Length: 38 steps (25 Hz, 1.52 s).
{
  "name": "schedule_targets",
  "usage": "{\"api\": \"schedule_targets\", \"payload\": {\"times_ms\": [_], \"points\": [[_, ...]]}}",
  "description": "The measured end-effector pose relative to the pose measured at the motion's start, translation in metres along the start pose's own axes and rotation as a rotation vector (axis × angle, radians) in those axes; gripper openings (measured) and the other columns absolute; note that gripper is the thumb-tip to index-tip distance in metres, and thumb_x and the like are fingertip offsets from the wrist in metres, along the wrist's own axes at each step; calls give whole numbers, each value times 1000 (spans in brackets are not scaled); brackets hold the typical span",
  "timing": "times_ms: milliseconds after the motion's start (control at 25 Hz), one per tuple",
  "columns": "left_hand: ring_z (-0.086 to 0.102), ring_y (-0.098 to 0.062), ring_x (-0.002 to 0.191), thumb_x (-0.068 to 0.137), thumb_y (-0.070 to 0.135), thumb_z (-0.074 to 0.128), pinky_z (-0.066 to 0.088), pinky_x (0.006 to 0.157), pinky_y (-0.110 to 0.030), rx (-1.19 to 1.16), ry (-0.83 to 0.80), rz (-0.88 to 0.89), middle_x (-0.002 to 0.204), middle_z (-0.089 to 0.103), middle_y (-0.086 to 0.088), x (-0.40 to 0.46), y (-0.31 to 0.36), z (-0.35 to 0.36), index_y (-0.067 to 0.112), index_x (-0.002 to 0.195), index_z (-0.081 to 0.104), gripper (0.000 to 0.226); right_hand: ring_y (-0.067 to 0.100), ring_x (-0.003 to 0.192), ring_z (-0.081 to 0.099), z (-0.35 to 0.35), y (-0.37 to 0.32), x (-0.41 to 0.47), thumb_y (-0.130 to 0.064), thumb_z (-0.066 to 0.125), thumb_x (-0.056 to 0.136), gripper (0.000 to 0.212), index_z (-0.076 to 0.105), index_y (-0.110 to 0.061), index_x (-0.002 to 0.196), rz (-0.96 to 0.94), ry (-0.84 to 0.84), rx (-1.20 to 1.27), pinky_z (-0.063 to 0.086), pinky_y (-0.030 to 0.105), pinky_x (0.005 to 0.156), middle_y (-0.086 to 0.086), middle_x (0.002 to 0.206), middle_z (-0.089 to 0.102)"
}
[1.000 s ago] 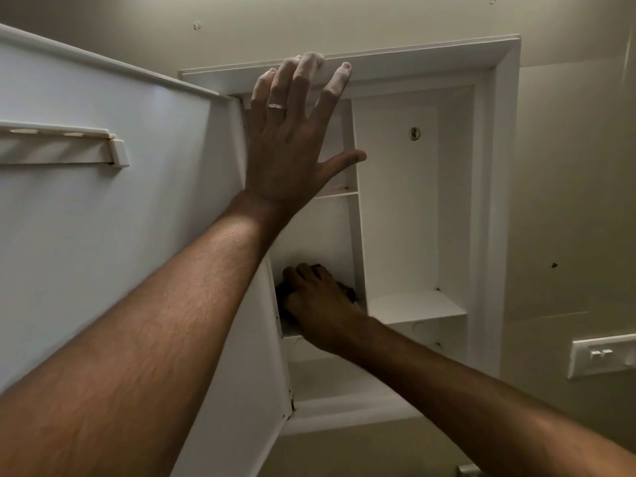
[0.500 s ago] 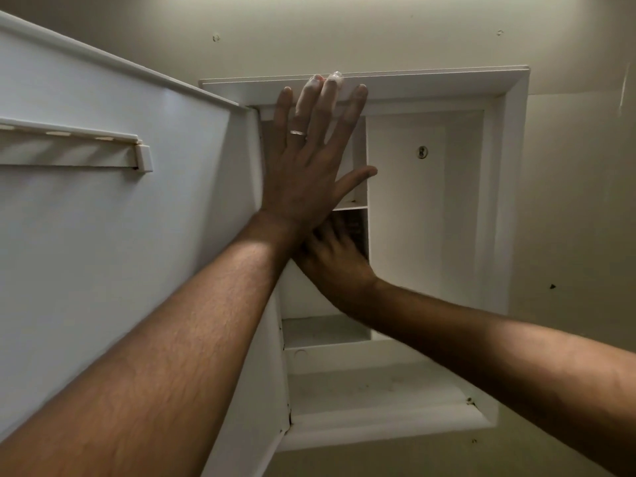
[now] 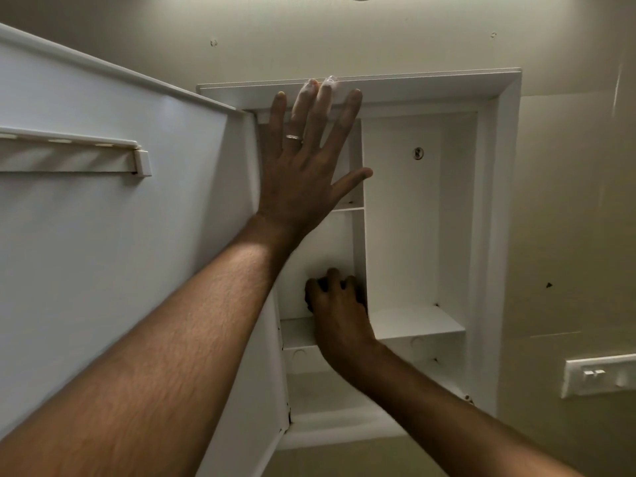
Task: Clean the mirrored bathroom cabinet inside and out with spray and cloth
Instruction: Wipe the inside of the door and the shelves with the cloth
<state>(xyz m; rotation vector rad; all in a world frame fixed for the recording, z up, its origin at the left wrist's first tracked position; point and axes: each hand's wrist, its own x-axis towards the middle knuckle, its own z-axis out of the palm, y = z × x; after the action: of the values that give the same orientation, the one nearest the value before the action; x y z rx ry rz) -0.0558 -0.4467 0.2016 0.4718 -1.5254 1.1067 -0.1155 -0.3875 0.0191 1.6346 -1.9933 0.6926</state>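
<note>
The white recessed cabinet [image 3: 495, 235] stands open, and its door [image 3: 120, 253] is swung out to the left with the inner face towards me. My left hand [image 3: 303, 173] lies flat and open, its fingertips touching the cabinet's top frame. My right hand [image 3: 340, 311] reaches into the left middle compartment, just above a shelf. It presses a dark cloth [image 3: 362, 298] against the back wall. The hand hides most of the cloth. No spray bottle is in view.
A white rail [image 3: 69, 156] runs across the door's inner face. The right compartment has a low shelf [image 3: 416, 321] and a mounting hole [image 3: 418, 153] in its back. A light switch plate [image 3: 599, 375] sits on the beige wall to the right.
My right hand rose with the cloth to the top of the compartment, then came back down near the shelf. My left hand's fingers closed together and stayed on the top frame.
</note>
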Motion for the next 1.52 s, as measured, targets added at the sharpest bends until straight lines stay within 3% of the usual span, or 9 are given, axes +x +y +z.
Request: {"api": "schedule_targets", "payload": {"times_ms": [200, 400, 520, 720, 840, 1000, 1200, 1360, 1520], "points": [[25, -35, 155, 98, 76, 33, 18, 124, -59, 2, 7, 5, 166, 29, -16, -1, 1, 0, 22, 162, 29, 83, 36, 121, 51, -10, 6, 6, -11, 62, 99, 32, 62, -14, 131, -109, -78, 37, 56, 40, 90, 14, 133, 51], [23, -35, 155, 99, 76, 34, 17, 125, -59, -3, 10, -2, 167, 27, -15, -1, 1, -1, 23, 162, 27, 83, 38, 132, 53, -39, 6, 40, -13, 66, 96, 36, 66, -5, 131, -590, 247, -17, 41, 49, 115, 19, 139, 61], [22, -35, 156, 99, 76, 33, 15, 125, -59, -13, 5, 3, 167, 27, -15, -2, 2, 0, 23, 162, 26, 83, 46, 133, 50, -61, 2, 71, -13, 52, 104, 37, 59, 5, 135, -645, 109, -121, 32, 52, 114, 27, 141, 57], [24, -35, 155, 100, 74, 33, 17, 124, -61, -24, 23, -17, 167, 28, -15, -2, 3, 2, 23, 162, 28, 80, 49, 148, 26, -54, 15, 51, -13, 25, 106, 58, 11, 0, 160, -350, 156, -292, 20, 56, 123, 29, 163, 20], [25, -35, 155, 100, 73, 34, 19, 123, -62, -32, 33, -19, 166, 29, -14, -2, 3, 1, 23, 161, 30, 79, 53, 147, 27, -48, 0, 45, -12, 45, 107, 75, -6, 6, 157, -110, 189, -316, 27, 55, 121, 36, 162, 11], [28, -35, 154, 100, 73, 36, 20, 123, -61, -34, 52, -24, 165, 32, -14, -2, 2, 3, 23, 160, 34, 78, 54, 135, 44, -31, -19, 41, -10, 54, 103, 76, 2, 13, 153, 54, 212, -212, 49, 51, 109, 42, 152, 25], [29, -34, 154, 100, 72, 38, 21, 122, -61, -21, 66, -22, 164, 34, -14, -3, 3, 7, 23, 159, 36, 77, 48, 133, 45, 0, -7, 3, -8, 41, 108, 62, 6, 6, 157, 23, 84, -159, 44, 50, 112, 34, 152, 30], [27, -34, 154, 100, 72, 37, 20, 123, -61, -40, 37, -42, 165, 32, -14, -1, 3, 5, 23, 159, 35, 77, 35, 123, 54, -5, 9, -3, -5, 47, 104, 42, 45, -9, 145, -113, 44, -42, 50, 41, 101, 17, 139, 51], [27, -35, 154, 100, 71, 37, 20, 123, -61, -37, 64, 3, 165, 32, -15, -2, 3, 5, 22, 160, 34, 77, 21, 119, 55, -27, 1, 13, -21, 60, 102, 36, 57, -20, 138, -70, 275, 278, 50, 33, 99, 4, 132, 60]]}}
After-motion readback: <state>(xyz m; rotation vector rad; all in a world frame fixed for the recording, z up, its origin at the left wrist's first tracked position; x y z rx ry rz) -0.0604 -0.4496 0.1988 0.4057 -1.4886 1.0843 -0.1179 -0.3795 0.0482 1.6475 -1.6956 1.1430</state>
